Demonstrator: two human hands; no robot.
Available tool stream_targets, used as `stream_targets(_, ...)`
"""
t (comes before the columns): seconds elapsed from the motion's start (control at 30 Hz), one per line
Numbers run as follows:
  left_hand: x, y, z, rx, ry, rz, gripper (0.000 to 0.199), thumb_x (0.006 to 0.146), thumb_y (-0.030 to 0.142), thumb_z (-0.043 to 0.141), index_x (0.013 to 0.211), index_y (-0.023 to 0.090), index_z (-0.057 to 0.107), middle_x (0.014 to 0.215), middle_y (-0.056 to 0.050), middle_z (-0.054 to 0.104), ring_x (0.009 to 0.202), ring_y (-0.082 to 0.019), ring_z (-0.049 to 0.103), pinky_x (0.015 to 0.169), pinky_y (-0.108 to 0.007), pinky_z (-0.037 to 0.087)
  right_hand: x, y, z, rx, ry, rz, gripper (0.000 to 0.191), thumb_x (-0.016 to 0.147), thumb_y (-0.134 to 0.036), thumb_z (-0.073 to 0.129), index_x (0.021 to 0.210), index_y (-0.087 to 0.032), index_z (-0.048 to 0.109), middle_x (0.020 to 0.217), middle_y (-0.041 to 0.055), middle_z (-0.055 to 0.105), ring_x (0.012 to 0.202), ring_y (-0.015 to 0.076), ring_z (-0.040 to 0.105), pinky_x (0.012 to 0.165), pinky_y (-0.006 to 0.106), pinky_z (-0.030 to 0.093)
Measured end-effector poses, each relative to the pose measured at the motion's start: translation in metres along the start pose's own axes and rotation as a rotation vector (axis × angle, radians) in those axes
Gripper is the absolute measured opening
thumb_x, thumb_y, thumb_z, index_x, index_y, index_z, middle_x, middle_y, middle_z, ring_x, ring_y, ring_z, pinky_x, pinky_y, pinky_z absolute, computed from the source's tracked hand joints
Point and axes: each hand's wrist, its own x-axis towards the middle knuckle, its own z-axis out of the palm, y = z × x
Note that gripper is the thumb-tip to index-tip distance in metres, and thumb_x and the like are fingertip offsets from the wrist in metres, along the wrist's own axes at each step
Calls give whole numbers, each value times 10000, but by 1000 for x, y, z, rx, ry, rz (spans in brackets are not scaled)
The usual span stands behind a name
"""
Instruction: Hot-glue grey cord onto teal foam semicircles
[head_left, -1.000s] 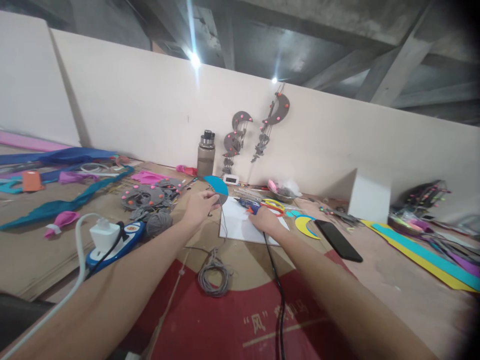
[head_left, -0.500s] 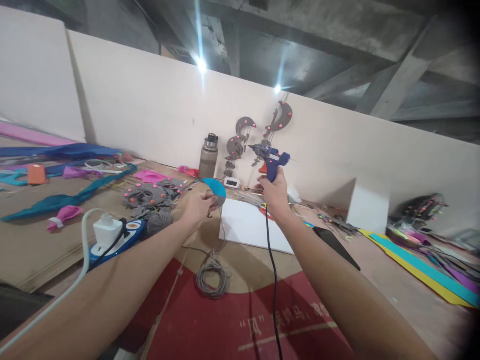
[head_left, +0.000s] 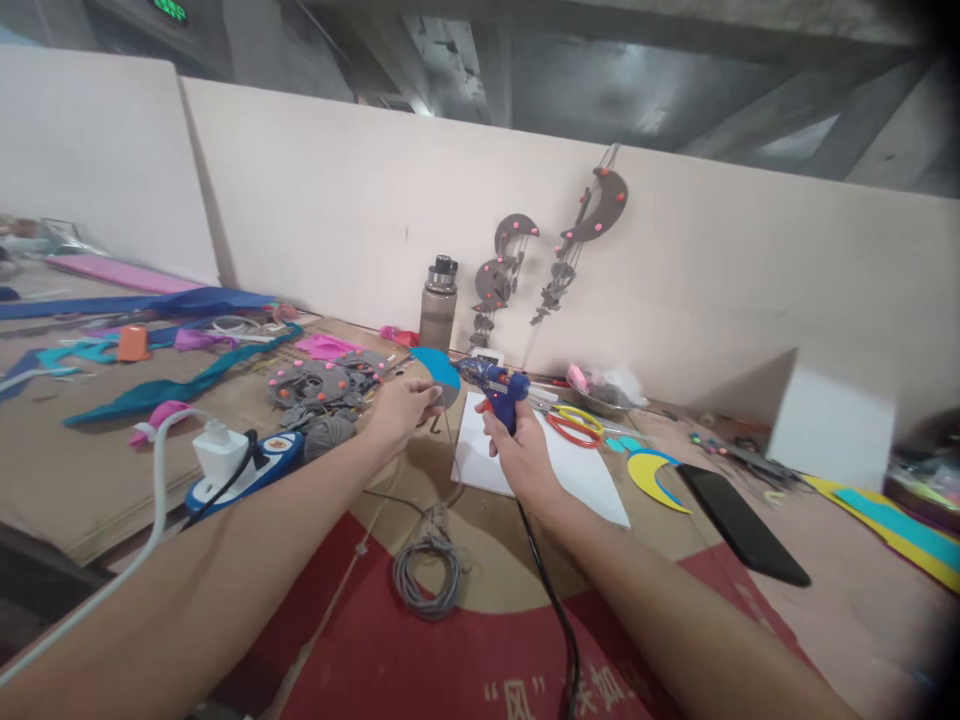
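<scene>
My left hand [head_left: 406, 410] pinches a rounded blue and grey cutout [head_left: 437, 368], held up above the cardboard. From it a thin grey cord runs down to a coiled bundle of grey cord [head_left: 427, 578]. My right hand [head_left: 523, 449] is wrapped round the handle of a blue hot glue gun [head_left: 504, 387]. Its nozzle points left, close to the cutout's right edge; whether they touch I cannot tell. The gun's black cable trails down towards me. A white sheet [head_left: 551, 478] lies beneath the gun.
Scissors with red and yellow handles [head_left: 576, 428], a yellow crescent [head_left: 651, 478] and a black phone [head_left: 742, 525] lie to the right. A bottle [head_left: 438, 305] stands behind. At left are a power strip [head_left: 281, 455], grey yarn [head_left: 330, 434] and grey felt pieces [head_left: 315, 385].
My right hand has brought the glue gun down and left, from up near the wall to beside the cutout. My left hand still holds the cutout. The view has turned slightly.
</scene>
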Motion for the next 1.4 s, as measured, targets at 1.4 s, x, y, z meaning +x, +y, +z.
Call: stream_targets(1.4, 7, -10, -4, 198, -9, 132, 165, 600, 294, 729, 645, 140, 691, 597, -25, 636, 512, -121, 588, 518, -222, 468, -9, -3, 4, -352, -34, 25, 365, 852, -344, 444, 1163, -164, 509, 916, 83, 649, 770, 209, 577, 712, 317, 430)
